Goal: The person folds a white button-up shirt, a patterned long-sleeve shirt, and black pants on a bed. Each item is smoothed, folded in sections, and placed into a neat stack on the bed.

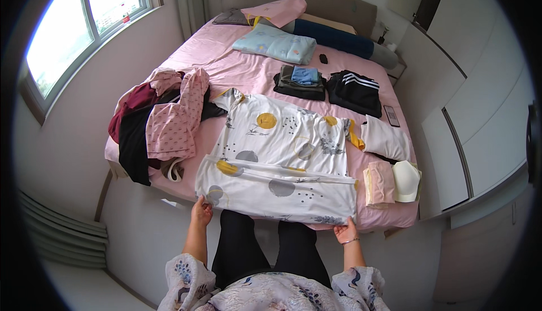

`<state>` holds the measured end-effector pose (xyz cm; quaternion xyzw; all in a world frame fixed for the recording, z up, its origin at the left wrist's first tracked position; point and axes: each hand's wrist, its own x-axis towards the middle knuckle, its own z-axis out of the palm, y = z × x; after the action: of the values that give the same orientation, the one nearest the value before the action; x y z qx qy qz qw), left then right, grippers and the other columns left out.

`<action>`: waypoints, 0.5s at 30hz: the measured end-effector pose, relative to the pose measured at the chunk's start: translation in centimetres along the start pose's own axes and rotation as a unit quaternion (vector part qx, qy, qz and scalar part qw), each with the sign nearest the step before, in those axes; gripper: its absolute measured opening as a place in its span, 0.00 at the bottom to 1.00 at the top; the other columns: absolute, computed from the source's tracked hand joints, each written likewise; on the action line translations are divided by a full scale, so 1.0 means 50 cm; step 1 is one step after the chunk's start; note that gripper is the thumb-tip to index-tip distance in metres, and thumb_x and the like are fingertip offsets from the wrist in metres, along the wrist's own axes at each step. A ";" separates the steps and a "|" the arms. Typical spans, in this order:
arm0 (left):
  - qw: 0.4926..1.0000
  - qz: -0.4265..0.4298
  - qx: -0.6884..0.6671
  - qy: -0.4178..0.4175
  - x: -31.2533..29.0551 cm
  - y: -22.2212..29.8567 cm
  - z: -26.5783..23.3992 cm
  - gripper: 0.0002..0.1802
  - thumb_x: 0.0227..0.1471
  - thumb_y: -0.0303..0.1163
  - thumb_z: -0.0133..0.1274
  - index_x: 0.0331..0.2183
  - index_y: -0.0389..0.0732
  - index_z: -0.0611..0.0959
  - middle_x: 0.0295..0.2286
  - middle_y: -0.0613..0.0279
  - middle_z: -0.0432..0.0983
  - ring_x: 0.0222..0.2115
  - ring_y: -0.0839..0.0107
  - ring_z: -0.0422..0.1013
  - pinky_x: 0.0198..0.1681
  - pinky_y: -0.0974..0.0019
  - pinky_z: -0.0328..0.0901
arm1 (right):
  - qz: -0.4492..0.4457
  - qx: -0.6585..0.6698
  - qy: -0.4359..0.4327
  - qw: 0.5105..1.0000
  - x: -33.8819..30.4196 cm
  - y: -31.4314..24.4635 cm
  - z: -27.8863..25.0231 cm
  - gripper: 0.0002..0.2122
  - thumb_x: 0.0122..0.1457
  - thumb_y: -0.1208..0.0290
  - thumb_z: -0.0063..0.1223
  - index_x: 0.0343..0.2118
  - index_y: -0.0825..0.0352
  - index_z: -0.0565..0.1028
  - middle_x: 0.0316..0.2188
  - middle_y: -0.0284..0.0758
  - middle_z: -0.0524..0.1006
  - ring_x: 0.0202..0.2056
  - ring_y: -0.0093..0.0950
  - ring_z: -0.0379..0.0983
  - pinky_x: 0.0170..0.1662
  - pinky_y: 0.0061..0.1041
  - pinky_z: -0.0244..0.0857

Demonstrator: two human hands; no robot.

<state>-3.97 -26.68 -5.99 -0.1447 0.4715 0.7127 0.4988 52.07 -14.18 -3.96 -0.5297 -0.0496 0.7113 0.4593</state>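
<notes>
A white nightdress (pixel 282 136) with yellow and grey circles lies spread on the pink bed, its sleeves toward the headboard. Across its lower part runs a crease where the cloth overlaps in a band. At the bed's near edge, my left hand (pixel 201 211) is closed on the left bottom corner. My right hand (pixel 346 231), with a bracelet at the wrist, pinches the right bottom corner. Between them the lower edge is stretched fairly straight.
Left of the nightdress is a heap of loose clothes (pixel 169 113). Folded dark clothes (pixel 355 93), a phone (pixel 391 116), a folded white garment (pixel 387 137), pink cloth (pixel 379 184) and a white bra (pixel 406 181) lie right. A folded light-blue quilt (pixel 275 44) is farther back.
</notes>
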 end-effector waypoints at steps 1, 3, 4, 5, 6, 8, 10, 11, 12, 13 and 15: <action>1.000 0.021 0.012 0.003 -0.001 0.004 0.002 0.13 0.45 0.40 0.57 0.29 0.47 0.71 0.18 0.69 0.67 0.17 0.76 0.64 0.14 0.77 0.55 | -0.035 0.005 0.006 0.999 -0.006 -0.013 0.016 0.19 0.50 0.49 0.53 0.35 0.60 0.70 0.30 0.30 0.72 0.31 0.26 0.68 0.31 0.26 0.64; 0.996 0.087 0.009 0.005 -0.020 0.023 0.031 0.11 0.46 0.38 0.56 0.29 0.47 0.71 0.17 0.71 0.65 0.15 0.78 0.62 0.14 0.79 0.54 | -0.108 0.018 0.021 0.994 -0.024 -0.053 0.043 0.17 0.52 0.52 0.52 0.34 0.61 0.70 0.29 0.29 0.73 0.28 0.25 0.69 0.26 0.25 0.65; 0.993 0.121 0.008 0.008 -0.044 0.039 0.051 0.10 0.47 0.36 0.55 0.29 0.46 0.71 0.17 0.71 0.64 0.14 0.79 0.61 0.13 0.79 0.54 | -0.160 -0.001 0.025 0.987 -0.039 -0.071 0.057 0.16 0.52 0.53 0.52 0.35 0.61 0.70 0.29 0.29 0.73 0.26 0.24 0.69 0.25 0.24 0.64; 0.988 0.148 0.030 0.004 -0.072 0.053 0.069 0.09 0.47 0.35 0.55 0.28 0.46 0.71 0.17 0.72 0.64 0.14 0.80 0.60 0.13 0.80 0.54 | -0.212 -0.019 0.031 0.977 -0.057 -0.087 0.068 0.15 0.53 0.54 0.51 0.35 0.60 0.69 0.29 0.28 0.73 0.25 0.23 0.69 0.23 0.23 0.64; 0.983 0.176 0.050 0.002 -0.104 0.069 0.084 0.07 0.48 0.33 0.54 0.28 0.46 0.71 0.17 0.72 0.64 0.14 0.81 0.60 0.14 0.80 0.55 | -0.233 -0.036 0.028 0.971 -0.072 -0.097 0.077 0.14 0.54 0.54 0.50 0.37 0.59 0.68 0.30 0.29 0.73 0.25 0.22 0.69 0.22 0.22 0.63; 0.973 0.216 0.081 0.006 -0.134 0.086 0.083 0.04 0.49 0.29 0.52 0.28 0.45 0.72 0.17 0.74 0.63 0.13 0.83 0.58 0.14 0.81 0.56 | -0.256 -0.038 0.058 0.964 -0.097 -0.092 0.081 0.14 0.55 0.54 0.49 0.38 0.57 0.68 0.30 0.28 0.73 0.26 0.22 0.69 0.22 0.22 0.63; 0.968 0.237 0.084 0.013 -0.141 0.087 0.054 0.04 0.49 0.29 0.52 0.28 0.45 0.72 0.17 0.74 0.63 0.13 0.83 0.58 0.14 0.80 0.56 | -0.261 -0.025 0.098 0.960 -0.097 -0.074 0.062 0.14 0.55 0.55 0.48 0.41 0.56 0.66 0.31 0.28 0.72 0.26 0.23 0.70 0.23 0.22 0.63; 0.965 0.248 0.087 0.016 -0.145 0.083 0.040 0.04 0.49 0.29 0.52 0.28 0.45 0.72 0.17 0.74 0.63 0.13 0.84 0.58 0.14 0.80 0.56 | -0.251 -0.010 0.110 0.962 -0.093 -0.053 0.035 0.14 0.55 0.55 0.48 0.41 0.56 0.66 0.31 0.28 0.72 0.26 0.23 0.70 0.22 0.22 0.63; 0.964 0.248 0.086 0.032 -0.167 0.075 0.038 0.04 0.49 0.28 0.51 0.27 0.45 0.72 0.17 0.75 0.63 0.13 0.84 0.57 0.14 0.81 0.55 | -0.242 0.004 0.124 0.962 -0.089 -0.030 0.003 0.15 0.55 0.55 0.49 0.41 0.56 0.66 0.31 0.28 0.72 0.27 0.23 0.70 0.22 0.23 0.63; 0.964 0.252 0.077 0.035 -0.171 0.065 0.022 0.04 0.49 0.28 0.51 0.27 0.45 0.72 0.17 0.75 0.63 0.13 0.85 0.57 0.14 0.81 0.55 | -0.232 0.020 0.135 0.963 -0.091 -0.016 -0.015 0.15 0.55 0.55 0.49 0.41 0.56 0.66 0.31 0.27 0.72 0.27 0.23 0.70 0.22 0.23 0.63; 0.963 0.259 0.063 0.042 -0.186 0.049 -0.010 0.03 0.49 0.27 0.51 0.28 0.45 0.73 0.16 0.75 0.62 0.12 0.85 0.56 0.13 0.81 0.54 | -0.224 0.014 0.131 0.966 -0.115 0.010 -0.041 0.15 0.55 0.55 0.49 0.40 0.56 0.66 0.31 0.28 0.72 0.26 0.24 0.70 0.22 0.23 0.63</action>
<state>-1.88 -32.58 1.33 -0.0157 0.5575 0.7794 0.2854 53.50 -19.39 -1.08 -0.5870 -0.0966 0.5156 0.6166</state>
